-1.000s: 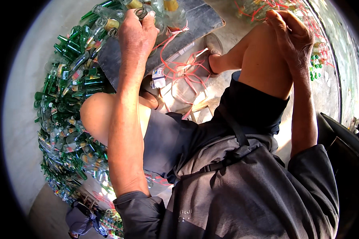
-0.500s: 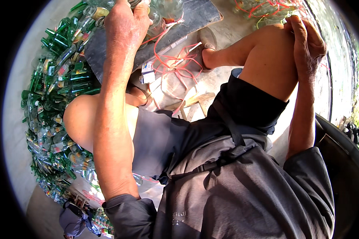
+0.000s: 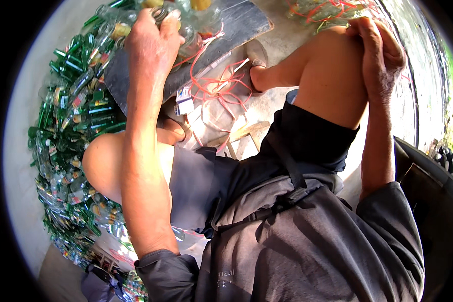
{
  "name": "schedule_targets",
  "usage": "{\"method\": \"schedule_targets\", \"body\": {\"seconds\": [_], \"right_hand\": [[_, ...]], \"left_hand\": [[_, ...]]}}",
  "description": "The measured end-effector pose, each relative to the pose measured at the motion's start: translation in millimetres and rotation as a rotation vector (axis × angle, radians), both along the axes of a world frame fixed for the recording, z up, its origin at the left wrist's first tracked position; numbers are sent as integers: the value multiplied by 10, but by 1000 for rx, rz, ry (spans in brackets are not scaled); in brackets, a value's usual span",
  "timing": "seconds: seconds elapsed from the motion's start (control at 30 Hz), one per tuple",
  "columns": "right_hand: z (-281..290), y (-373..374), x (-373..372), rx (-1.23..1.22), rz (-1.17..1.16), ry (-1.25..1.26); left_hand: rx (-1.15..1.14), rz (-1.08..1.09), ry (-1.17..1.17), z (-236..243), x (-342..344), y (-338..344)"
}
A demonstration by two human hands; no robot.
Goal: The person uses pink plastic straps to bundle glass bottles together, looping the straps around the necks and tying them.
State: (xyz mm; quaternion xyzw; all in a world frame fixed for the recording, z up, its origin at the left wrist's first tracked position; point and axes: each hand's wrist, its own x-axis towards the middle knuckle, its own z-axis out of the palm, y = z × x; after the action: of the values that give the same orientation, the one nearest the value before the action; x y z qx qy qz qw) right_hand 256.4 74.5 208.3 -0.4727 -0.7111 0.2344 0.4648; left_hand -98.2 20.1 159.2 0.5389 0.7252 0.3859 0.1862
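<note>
My left hand is closed around the top of a clear glass bottle at the upper edge; the fingers partly cover it. Other clear bottles stand close by on a dark board. A thin red-pink strap runs by them off the board's edge. On my raised right knee rests my right hand, its fingers loosely bent and apart, with nothing visible in it.
Heaped green and clear bottles line the left side. Tangled red strapping and a small white-and-blue box lie between my legs. More strapped bottles stand at the top right. A dark curved chair-like edge is at my right.
The view has shifted slightly. My left hand sits a little lower in it, still on the bottle, and more of the bottle's top shows. My right hand stays on the knee.
</note>
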Motion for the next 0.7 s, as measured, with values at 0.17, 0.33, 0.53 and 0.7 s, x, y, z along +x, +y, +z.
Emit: {"method": "schedule_targets", "body": {"seconds": [0.17, 0.33, 0.53, 0.7], "right_hand": [[224, -336, -272, 6, 156, 47], [154, -638, -308, 245, 380, -92], [-137, -965, -592, 348, 469, -29], [-218, -1054, -733, 251, 588, 57]], "left_hand": [[-8, 0, -47, 10, 66, -16], [3, 7, -54, -122, 10, 0], [48, -38, -62, -128, -7, 72], [14, -51, -128, -183, -7, 15]]}}
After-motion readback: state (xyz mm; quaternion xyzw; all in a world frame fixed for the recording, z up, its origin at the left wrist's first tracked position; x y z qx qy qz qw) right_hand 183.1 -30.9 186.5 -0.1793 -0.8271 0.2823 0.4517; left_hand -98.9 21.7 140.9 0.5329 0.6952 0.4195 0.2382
